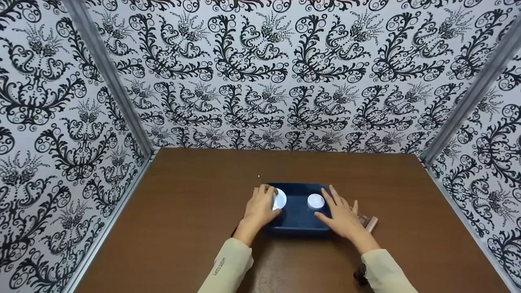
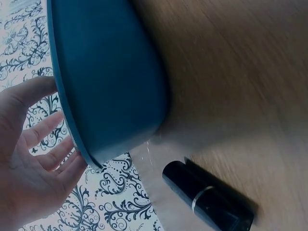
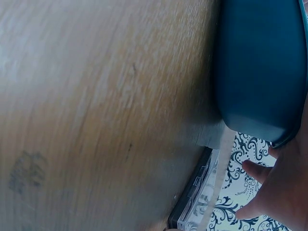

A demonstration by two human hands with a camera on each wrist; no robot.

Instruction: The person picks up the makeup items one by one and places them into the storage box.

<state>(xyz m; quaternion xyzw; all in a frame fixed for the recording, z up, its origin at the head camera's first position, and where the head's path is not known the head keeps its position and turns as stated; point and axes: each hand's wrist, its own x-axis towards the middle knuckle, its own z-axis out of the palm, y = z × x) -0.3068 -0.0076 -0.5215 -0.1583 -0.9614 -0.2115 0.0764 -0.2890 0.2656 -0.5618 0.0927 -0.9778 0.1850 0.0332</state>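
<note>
A dark blue tray (image 1: 299, 223) sits on the table with two white round-topped jars in it. My left hand (image 1: 258, 207) reaches over its left side, thumb and fingers curved about the left white jar (image 1: 280, 199), whose left part they hide. My right hand (image 1: 345, 217) is at the tray's right side with fingers spread. Its thumb and index finger lie either side of the right white jar (image 1: 316, 201); whether they touch it I cannot tell. Both wrist views show the tray's outer wall (image 2: 106, 82), with the jars hidden behind it.
A black tube with a silver band (image 2: 207, 195) lies on the brown table (image 1: 195, 203) beside the tray's left side. Right of the tray is a flat case, black and clear (image 3: 195, 192), partly behind the right hand in the head view. Patterned walls (image 1: 260, 81) enclose the table.
</note>
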